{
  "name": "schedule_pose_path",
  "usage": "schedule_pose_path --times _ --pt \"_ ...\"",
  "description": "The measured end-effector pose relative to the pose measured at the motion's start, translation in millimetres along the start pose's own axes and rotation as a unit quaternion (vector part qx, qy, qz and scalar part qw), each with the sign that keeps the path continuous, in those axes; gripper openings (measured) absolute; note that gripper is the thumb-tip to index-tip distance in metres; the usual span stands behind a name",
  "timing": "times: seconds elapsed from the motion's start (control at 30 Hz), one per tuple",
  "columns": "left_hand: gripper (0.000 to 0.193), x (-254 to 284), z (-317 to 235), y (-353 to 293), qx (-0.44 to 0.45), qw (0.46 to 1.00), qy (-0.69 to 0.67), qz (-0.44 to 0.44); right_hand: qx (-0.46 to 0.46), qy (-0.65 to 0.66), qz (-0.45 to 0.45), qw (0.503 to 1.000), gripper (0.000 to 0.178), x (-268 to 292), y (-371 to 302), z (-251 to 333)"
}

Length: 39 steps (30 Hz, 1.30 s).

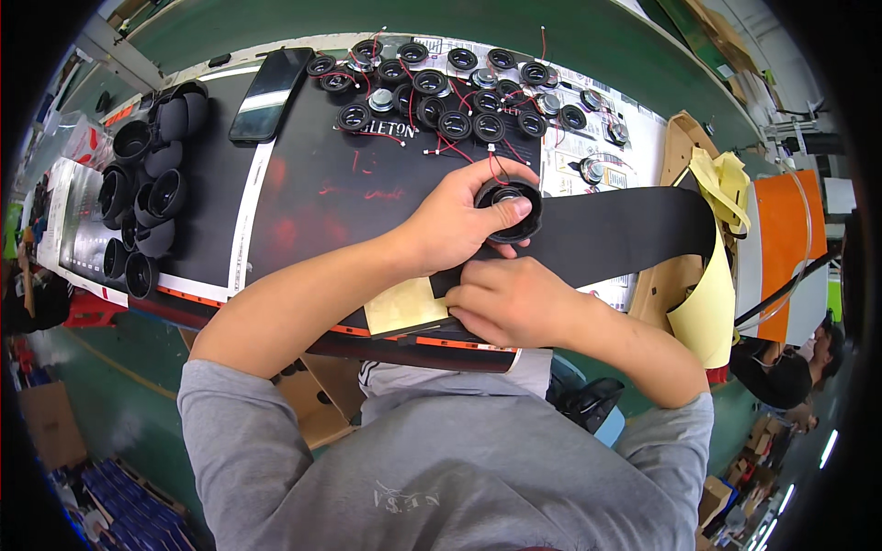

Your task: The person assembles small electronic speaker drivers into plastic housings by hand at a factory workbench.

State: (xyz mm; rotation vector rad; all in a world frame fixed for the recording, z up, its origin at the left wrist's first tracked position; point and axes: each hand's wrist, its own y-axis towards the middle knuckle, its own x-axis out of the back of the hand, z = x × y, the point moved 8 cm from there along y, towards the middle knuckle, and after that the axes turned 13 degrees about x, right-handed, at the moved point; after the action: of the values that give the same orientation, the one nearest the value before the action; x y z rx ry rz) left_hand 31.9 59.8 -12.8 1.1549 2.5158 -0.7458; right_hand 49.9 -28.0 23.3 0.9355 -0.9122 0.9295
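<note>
My left hand [455,213] grips a round black cup-shaped housing [537,220], its thumb pressing inside the rim. A thin red wire rises from the cup. Just below it, my right hand [514,301] is closed, knuckles up, over the end of a wide black strip [625,230]; its fingertips are hidden, so what they pinch does not show. Beside those fingers lies a piece of yellow backing paper [404,308] at the table's front edge. The strip runs right and curls over, showing its yellow backing [706,308].
Several small round speakers [455,125] with red wires spread across the back of the table. A phone [271,95] lies left of them. Several black cups [165,193] are piled at the left. A cardboard tray [663,280] and crumpled yellow paper [721,184] sit at the right.
</note>
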Motion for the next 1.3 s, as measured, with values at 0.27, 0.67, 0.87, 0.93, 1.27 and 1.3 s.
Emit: schedule_pose_path --times 0.27,0.67,0.87,0.93,1.27,1.3 --pt "0.026 13 4 7 -0.047 0.997 0.03 -0.059 -0.268 0.306 -0.351 0.844 0.009 43 -36 -32" --pt "0.036 -3 1 -2 0.0 0.997 -0.073 0.015 -0.299 0.085 -0.313 0.897 0.009 68 -50 -57" --pt "0.038 2 -1 -2 -0.032 0.995 -0.088 -0.016 -0.277 -0.104 -0.302 0.906 0.014 78 -40 -53" --pt "0.039 4 -1 -1 -0.034 0.995 -0.096 -0.01 -0.33 -0.044 -0.368 0.868 0.024 84 -48 -63" --pt "0.037 13 -14 -9 -0.1 0.991 -0.058 -0.061 -0.386 0.336 -0.328 0.794 0.027 58 -47 -88" --pt "0.038 16 -18 -12 -0.119 0.988 -0.005 -0.1 -0.338 0.398 -0.339 0.783 0.031 51 -39 -87"
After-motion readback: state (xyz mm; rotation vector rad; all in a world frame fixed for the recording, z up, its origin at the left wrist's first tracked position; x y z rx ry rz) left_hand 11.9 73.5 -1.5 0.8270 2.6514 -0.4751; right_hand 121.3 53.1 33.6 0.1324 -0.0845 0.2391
